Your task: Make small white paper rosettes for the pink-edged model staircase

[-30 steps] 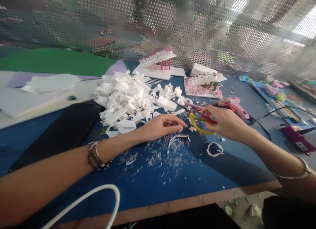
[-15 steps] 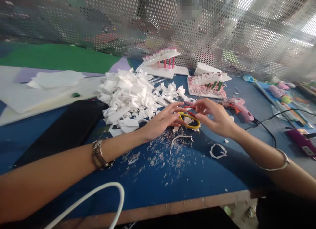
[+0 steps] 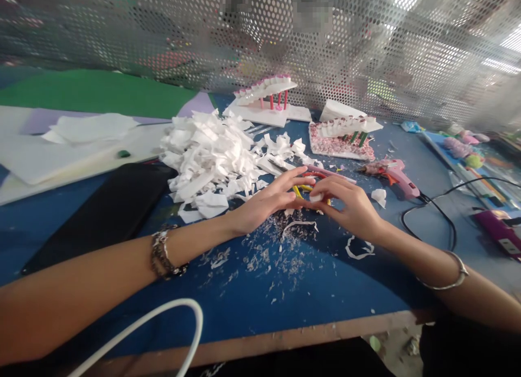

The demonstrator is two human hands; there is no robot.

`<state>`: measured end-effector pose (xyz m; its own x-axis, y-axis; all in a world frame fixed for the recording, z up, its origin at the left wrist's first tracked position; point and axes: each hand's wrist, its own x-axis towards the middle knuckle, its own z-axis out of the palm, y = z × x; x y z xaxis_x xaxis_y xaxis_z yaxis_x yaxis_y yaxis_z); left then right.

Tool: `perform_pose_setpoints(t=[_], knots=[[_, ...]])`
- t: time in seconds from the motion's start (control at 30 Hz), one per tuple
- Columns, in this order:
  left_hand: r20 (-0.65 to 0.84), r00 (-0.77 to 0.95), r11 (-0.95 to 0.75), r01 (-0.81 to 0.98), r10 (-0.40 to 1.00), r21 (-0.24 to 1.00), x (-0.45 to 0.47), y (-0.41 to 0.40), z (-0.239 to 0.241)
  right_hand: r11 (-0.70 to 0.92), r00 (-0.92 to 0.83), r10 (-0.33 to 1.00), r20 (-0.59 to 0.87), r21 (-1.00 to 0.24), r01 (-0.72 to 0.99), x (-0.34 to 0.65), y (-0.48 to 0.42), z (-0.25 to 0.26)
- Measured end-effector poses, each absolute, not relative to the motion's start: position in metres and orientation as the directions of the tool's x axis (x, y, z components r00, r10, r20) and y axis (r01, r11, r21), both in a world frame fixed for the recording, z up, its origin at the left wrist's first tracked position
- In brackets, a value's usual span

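My left hand (image 3: 271,199) reaches in low over the table, its fingers stretched out beside a pair of scissors with red and yellow handles (image 3: 299,191). Both hands partly cover those handles. Between the thumb and fingertips of my right hand (image 3: 350,203) is a small white scrap (image 3: 316,197), close to the left fingertips. A pinkish stick (image 3: 331,174) lies just behind the right fingers. Fine shavings (image 3: 280,252) and a curled white strip (image 3: 301,225) are scattered below the hands.
A heap of white paper pieces (image 3: 211,160) is left of the hands. Behind stand two small white models on red posts (image 3: 264,100) and green posts (image 3: 345,138). A pink glue gun (image 3: 396,176) with a black cord lies right; a black flat object (image 3: 106,214) lies left.
My right hand has shifted slightly down and left from above the handles, and its fingers now pinch a small white scrap. The left hand stays nearly in place.
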<state>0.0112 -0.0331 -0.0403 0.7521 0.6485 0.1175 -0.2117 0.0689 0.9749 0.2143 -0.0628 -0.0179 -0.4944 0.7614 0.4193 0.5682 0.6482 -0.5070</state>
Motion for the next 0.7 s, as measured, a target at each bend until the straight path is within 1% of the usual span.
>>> perform_pose_setpoints(t=[0.1,0.17,0.27,0.37,0.43,0.57,0.63,0.7], knots=[[0.134,0.759,0.026,-0.195,0.638,0.980,0.0121,-0.0337,-0.0379,0.548,-0.408,0.832,0.376,-0.669,0.502,0.2141,-0.0631,-0.0198],[0.146,0.758,0.006,-0.194,0.636,0.981,0.0132,-0.0346,-0.0367,0.463,-0.342,0.877,0.337,-0.780,0.420,0.2138,-0.0633,-0.0188],[0.151,0.730,-0.080,-0.132,0.667,0.988,0.0148,-0.0361,-0.0363,0.340,-0.285,0.923,0.257,-0.892,0.298,0.2139,-0.0639,-0.0148],[0.177,0.684,-0.195,-0.052,0.708,0.979,0.0159,-0.0365,-0.0363,0.253,-0.300,0.937,0.177,-0.938,0.236,0.2146,-0.0647,-0.0122],[0.178,0.653,-0.236,0.001,0.737,0.972,0.0162,-0.0361,-0.0355,0.218,-0.313,0.939,0.145,-0.952,0.214,0.2150,-0.0649,-0.0124],[0.114,0.605,-0.220,0.104,0.788,0.970,0.0168,-0.0355,-0.0321,0.173,-0.320,0.940,0.116,-0.973,0.155,0.2151,-0.0651,-0.0145],[0.073,0.608,-0.188,0.127,0.790,0.974,0.0168,-0.0366,-0.0307,0.159,-0.338,0.934,0.114,-0.981,0.110,0.2146,-0.0654,-0.0152],[0.065,0.625,-0.187,0.132,0.778,0.973,0.0165,-0.0386,-0.0300,0.137,-0.355,0.928,0.110,-0.989,0.050,0.2131,-0.0657,-0.0157]])
